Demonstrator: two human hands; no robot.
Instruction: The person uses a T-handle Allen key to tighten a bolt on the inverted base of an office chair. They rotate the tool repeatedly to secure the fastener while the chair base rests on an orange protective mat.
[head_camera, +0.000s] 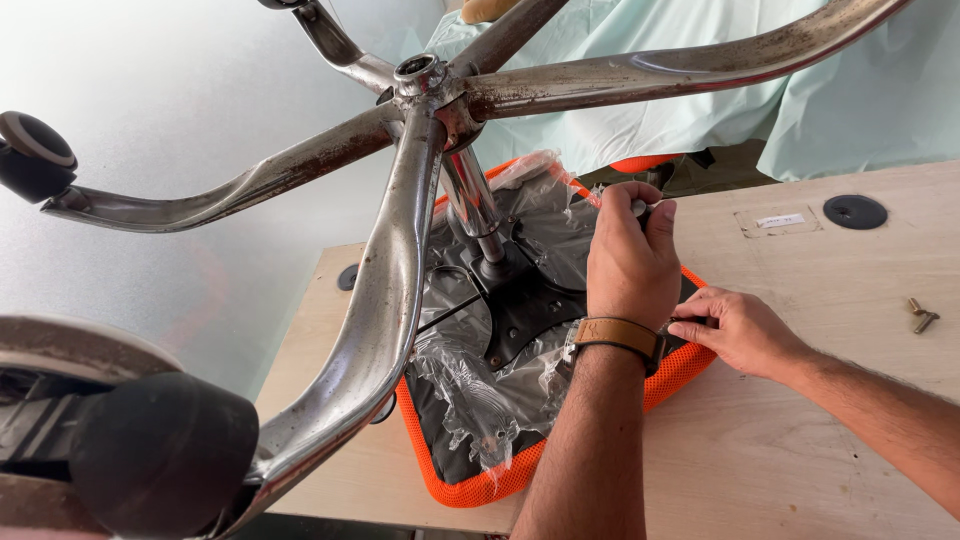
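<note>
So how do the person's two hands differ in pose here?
The left hand, with a tan leather wristband, is raised in a fist around a small dark-handled tool over the upturned orange mesh chair seat. The right hand lies low, fingers pinching at the seat's edge. Both work on the seat's underside.

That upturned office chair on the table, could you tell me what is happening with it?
A person works on the underside of an upturned chair with an orange seat, lying on a wooden table. The left hand grips a small tool above the black base plate; the right hand pinches at the seat edge. The chrome star base points up. Loose bolts lie nearby.
</note>
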